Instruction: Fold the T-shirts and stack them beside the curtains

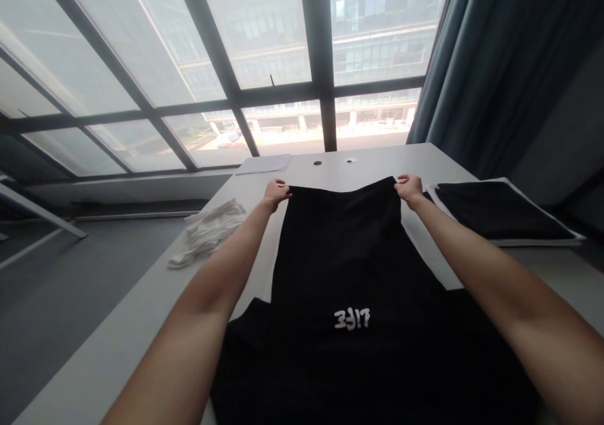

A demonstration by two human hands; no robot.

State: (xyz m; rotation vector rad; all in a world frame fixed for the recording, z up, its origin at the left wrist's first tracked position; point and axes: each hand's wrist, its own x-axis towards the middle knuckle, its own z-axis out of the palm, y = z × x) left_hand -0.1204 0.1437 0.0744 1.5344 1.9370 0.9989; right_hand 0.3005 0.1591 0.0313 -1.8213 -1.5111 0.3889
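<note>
A black T-shirt (340, 255) with white lettering lies stretched over the white table, its hem toward the window and its sleeves nearer to me. The lettering appears upside down from here. My left hand (277, 194) pinches the far left corner of the hem. At the far right corner, my right hand (409, 189) grips the hem between thumb and fingers. Both arms reach forward, and the hem is drawn out between the hands with a slight dip in its middle. The shirt's near end runs out of view at the bottom.
A crumpled heap of white cloth (210, 233) sits on the table (372, 162) at the left. To the right lies a flat stack with black cloth (500, 209) on top. Papers (264, 164) rest at the far edge, before the window. A blue curtain (476, 66) hangs at right.
</note>
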